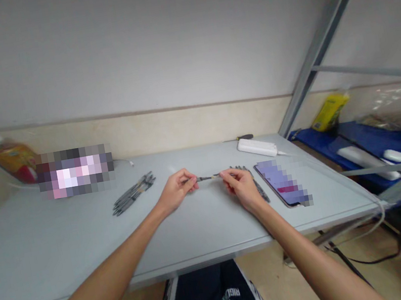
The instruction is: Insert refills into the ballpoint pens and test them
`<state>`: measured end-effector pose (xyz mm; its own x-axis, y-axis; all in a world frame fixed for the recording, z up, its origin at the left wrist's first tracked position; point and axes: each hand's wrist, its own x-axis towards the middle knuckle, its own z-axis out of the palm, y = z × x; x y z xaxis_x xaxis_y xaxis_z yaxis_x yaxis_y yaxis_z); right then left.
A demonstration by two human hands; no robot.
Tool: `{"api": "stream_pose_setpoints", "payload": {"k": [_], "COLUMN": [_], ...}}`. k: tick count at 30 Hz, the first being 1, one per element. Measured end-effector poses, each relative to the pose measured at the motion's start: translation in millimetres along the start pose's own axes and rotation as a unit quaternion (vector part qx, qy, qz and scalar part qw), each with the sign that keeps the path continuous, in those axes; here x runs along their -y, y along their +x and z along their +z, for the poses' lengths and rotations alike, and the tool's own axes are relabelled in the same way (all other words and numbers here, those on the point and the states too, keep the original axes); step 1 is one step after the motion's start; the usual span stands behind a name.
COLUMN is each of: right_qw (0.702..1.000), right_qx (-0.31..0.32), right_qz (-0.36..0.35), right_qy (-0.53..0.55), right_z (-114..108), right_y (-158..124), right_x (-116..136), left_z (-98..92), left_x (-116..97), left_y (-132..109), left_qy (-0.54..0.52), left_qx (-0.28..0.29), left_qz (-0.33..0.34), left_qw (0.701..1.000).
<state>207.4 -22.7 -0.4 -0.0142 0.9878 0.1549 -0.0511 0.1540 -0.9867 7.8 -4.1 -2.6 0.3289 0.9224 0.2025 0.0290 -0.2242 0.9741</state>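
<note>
Over the middle of the desk (199, 232), a slim dark pen (205, 178) lies level between my two hands. My left hand (178, 188) pinches its left end, and the fingertips of my right hand (240, 184) are closed on the right end. A thin stretch with a pale yellowish bit shows between them; whether the pen is in one piece, I cannot tell. To the left of my left hand lies a pile of similar grey pens (134, 194). A second group of pens (263, 192) is partly hidden behind my right hand.
A phone (281, 185) lies right of my right hand. Behind it are a white power strip (257, 147) with a cable and a screwdriver (245, 137). A bottle (13, 158) and a blurred-out object (77, 171) stand back left. A metal frame post (310, 67) rises at the right.
</note>
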Motion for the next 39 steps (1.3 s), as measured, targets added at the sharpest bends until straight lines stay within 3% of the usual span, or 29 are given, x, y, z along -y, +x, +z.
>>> {"api": "stream_pose_setpoints", "payload": {"k": [5,8,11,14,19,39], "right_qw": [0.977,0.948,0.925,0.911,0.915,0.914], "right_qx": [-0.085,-0.074,-0.017,0.041,0.037,0.059], "right_qz": [-0.009,0.047,0.111,0.167,0.228,0.236], "right_qy": [0.194,0.306,0.363,0.374,0.331,0.325], "right_z": [9.2,10.7,7.4,3.8,7.4,14.4], "right_y": [9.2,16.6,25.3,32.7,37.2,38.0], "right_x": [9.7,27.2,46.9,61.6,73.1,83.4], "left_z": [4.0,3.9,0.6,-3.1,-3.8,-3.7], "left_x": [-3.2,-4.8,-4.2,-2.5,-1.9,-4.4], "left_y": [-3.7,-4.0,-1.9,0.1,0.0,-1.2], "left_qy": [0.016,0.042,0.084,0.145,0.208,0.257], "left_qx": [0.075,0.067,0.022,-0.018,-0.030,-0.030], "left_qz": [-0.021,-0.006,0.020,0.036,0.036,0.032], "left_qw": [0.997,0.997,0.996,0.989,0.977,0.965]}}
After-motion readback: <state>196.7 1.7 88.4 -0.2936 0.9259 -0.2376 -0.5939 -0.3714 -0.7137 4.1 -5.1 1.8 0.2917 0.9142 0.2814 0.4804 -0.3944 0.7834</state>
